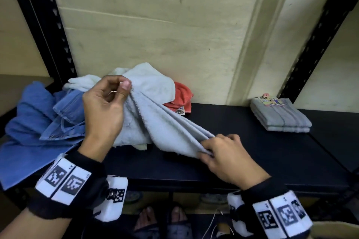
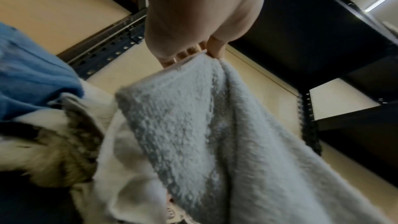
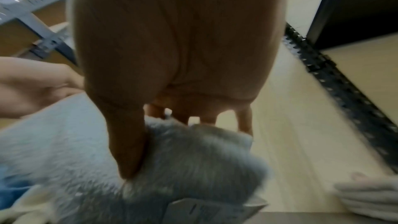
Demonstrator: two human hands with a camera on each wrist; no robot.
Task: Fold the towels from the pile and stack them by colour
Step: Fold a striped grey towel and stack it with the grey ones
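A pale grey-blue towel (image 1: pixel 155 122) stretches in folds between my two hands above the black shelf (image 1: pixel 242 151). My left hand (image 1: pixel 116 91) pinches one end of it up high, thumb against curled fingers; the left wrist view shows the same pinch on the grey towel (image 2: pixel 193 125) by my left hand (image 2: pixel 206 52). My right hand (image 1: pixel 211 145) grips the bunched lower end near the shelf front, seen close in the right wrist view as my right hand (image 3: pixel 163 125) on the towel (image 3: pixel 193 159). Behind lies the pile: blue towels (image 1: pixel 38 122), a white towel (image 1: pixel 83 83), an orange-red towel (image 1: pixel 182 97).
A stack of folded grey striped towels (image 1: pixel 281 116) with a paper label sits at the shelf's right. Black perforated uprights (image 1: pixel 44 25) stand at both sides, with the cream wall (image 1: pixel 155 25) behind. A lower shelf and the person's feet (image 1: pixel 161 219) show below.
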